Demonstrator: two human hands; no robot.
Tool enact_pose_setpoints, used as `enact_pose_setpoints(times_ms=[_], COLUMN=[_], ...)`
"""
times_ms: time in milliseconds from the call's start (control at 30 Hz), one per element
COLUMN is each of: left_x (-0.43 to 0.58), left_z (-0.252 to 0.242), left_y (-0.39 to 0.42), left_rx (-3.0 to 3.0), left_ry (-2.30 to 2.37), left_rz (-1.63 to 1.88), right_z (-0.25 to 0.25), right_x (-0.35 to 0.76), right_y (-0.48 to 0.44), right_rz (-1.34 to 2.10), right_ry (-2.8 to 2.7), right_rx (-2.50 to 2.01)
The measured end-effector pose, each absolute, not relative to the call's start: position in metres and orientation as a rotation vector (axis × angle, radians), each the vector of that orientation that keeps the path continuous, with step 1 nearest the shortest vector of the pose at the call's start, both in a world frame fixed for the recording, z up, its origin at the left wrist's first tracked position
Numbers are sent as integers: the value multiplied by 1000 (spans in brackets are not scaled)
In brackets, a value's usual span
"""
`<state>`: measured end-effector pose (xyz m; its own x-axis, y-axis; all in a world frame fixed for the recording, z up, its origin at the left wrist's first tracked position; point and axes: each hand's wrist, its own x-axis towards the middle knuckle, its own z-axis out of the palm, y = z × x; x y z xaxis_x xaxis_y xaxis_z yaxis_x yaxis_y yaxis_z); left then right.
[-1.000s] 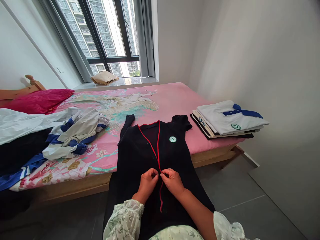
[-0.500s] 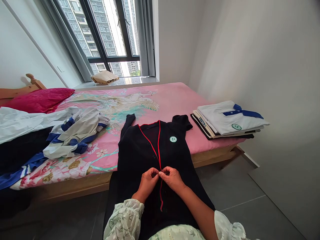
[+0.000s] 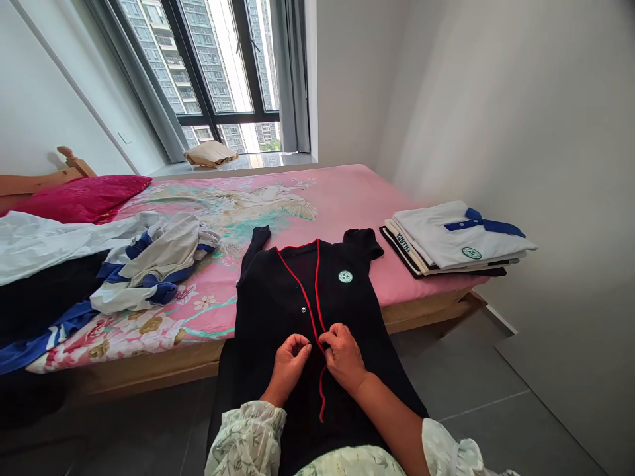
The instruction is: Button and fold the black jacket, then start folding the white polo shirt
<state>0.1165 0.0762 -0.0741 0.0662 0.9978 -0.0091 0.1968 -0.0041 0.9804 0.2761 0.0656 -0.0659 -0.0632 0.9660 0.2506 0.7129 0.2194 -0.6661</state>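
A black cardigan [image 3: 270,311] with red trim and a round green-and-white badge lies front up, its upper part on the bed and its lower part over my lap. My left hand [image 3: 288,363] pinches at the left front edge, thumb and forefinger together. On the other side of the opening, my right hand [image 3: 343,357] has the red-trimmed edge between its fingertips. A small gap separates the two hands. Above them a button [image 3: 303,309] shows on the left front. The fingertips hide whatever small part of the cardigan they grip.
A stack of folded clothes [image 3: 461,238] sits on the bed's right corner, a white polo shirt on top. Loose clothes [image 3: 153,264] are heaped at the left, near a red pillow [image 3: 84,198]. The wooden bed edge [image 3: 149,373] runs across, with a window behind.
My hands have drawn slightly apart from where their fingertips met. The cardigan's front edges have separated a little, and a button now shows. My view has shifted slightly.
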Motion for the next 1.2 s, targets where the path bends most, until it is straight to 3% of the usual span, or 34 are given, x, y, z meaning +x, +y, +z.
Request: enact_pose_setpoints(times_ms=[200,400,633,1200], left_x=[118,121,113,106], left_z=[-76,-65,-12,3], left_y=[76,74,109,144], left_rx=[1459,1757,2804,2880], left_ry=[1320,1404,1122,970], left_rz=[1059,1089,293,141], right_z=[-69,-69,-68,-54], right_x=[269,271,271,264], right_y=[67,68,66,49], right_rz=[693,421,348,552], right_ry=[-1733,-1905,-1989,-2084], right_rx=[-1557,-1582,-1528,-1759])
